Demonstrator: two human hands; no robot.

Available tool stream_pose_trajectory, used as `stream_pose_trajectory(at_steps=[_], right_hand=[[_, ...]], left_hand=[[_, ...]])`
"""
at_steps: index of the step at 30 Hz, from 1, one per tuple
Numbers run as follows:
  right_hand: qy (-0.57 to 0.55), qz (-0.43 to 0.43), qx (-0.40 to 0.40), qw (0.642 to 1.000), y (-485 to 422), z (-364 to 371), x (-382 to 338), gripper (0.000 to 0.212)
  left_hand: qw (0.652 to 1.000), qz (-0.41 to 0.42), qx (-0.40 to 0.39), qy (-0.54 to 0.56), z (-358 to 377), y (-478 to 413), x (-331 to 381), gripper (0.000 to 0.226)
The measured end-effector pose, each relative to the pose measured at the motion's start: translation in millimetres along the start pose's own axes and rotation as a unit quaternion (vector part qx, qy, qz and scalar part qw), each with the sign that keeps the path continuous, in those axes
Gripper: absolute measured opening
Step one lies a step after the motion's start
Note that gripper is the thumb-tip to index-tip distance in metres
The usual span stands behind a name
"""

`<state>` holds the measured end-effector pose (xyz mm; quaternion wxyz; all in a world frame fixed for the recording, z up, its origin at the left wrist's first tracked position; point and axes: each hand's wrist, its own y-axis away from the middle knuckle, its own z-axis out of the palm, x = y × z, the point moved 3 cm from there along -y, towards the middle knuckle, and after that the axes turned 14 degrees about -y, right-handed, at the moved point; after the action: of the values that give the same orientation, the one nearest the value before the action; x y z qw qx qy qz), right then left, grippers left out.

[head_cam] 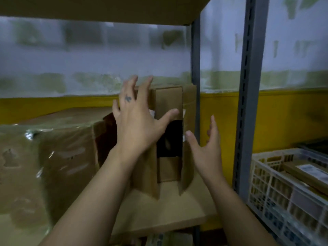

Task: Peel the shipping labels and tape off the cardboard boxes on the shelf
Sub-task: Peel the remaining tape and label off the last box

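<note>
On the wooden shelf board [177, 215], two cardboard boxes: one large tape-wrapped box [62, 148] at left, one smaller upright box [168, 100] just beside it, front flaps open, dark inside. Right of the grey upright [248, 86], one white plastic crate [266, 183] holds flat parcels [305, 173], count unclear. Two hands: left hand [136, 121] spread wide, fingers on the smaller box's top-left corner; right hand [205, 150] open, fingers straight, near its right flap, contact unclear.

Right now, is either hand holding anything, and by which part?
Nothing is held. The left hand is spread open over the open cardboard box, near its top; the right hand is open beside its right flap.
</note>
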<state>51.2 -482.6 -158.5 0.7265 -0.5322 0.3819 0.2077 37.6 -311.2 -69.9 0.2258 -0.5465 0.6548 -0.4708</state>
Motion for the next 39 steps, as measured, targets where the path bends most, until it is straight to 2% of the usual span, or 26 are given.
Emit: stream_pose_trajectory(at_steps=[2, 4, 7, 9, 12, 16, 22, 28, 32, 35, 39], right_hand=[[-0.039, 0.043, -0.024, 0.998, -7, 5, 16, 0.097], [-0.077, 0.070, -0.040, 0.994, -12, 11, 30, 0.103], [-0.068, 0.046, -0.021, 0.996, -18, 22, 42, 0.092], [-0.025, 0.031, 0.016, 0.999, -20, 28, 48, 0.095], [0.023, 0.013, 0.020, 0.999, -11, 34, 52, 0.100], [0.054, -0.001, 0.011, 0.998, 1, 31, 62, 0.099], [0.031, -0.038, 0.026, 0.998, -1, 28, 64, 0.097], [0.053, -0.164, 0.023, 0.985, -27, 36, 34, 0.094], [0.082, -0.211, 0.018, 0.974, -22, 39, 35, 0.089], [0.102, -0.231, 0.043, 0.967, -10, 42, 38, 0.093], [0.127, -0.296, 0.106, 0.941, -5, 41, 34, 0.064]], left_hand=[[0.999, -0.033, -0.022, 0.026, 14, -14, -2, 0.092], [0.999, -0.030, -0.022, 0.022, 27, -18, -3, 0.088], [0.999, -0.011, 0.019, -0.031, 37, -18, 3, 0.079], [0.996, -0.023, 0.050, -0.066, 43, -20, 5, 0.075], [0.990, -0.052, 0.094, -0.093, 52, -23, 3, 0.065], [0.986, -0.053, 0.137, -0.085, 62, -23, 2, 0.054], [0.983, -0.057, 0.167, -0.042, 65, -21, -2, 0.038], [0.986, -0.054, 0.157, -0.030, 62, -18, -2, 0.033], [0.988, -0.049, 0.149, -0.017, 59, -16, -3, 0.036], [0.987, -0.035, 0.159, -0.009, 56, -12, -2, 0.040], [0.986, -0.021, 0.166, 0.001, 59, -9, 4, 0.040]])
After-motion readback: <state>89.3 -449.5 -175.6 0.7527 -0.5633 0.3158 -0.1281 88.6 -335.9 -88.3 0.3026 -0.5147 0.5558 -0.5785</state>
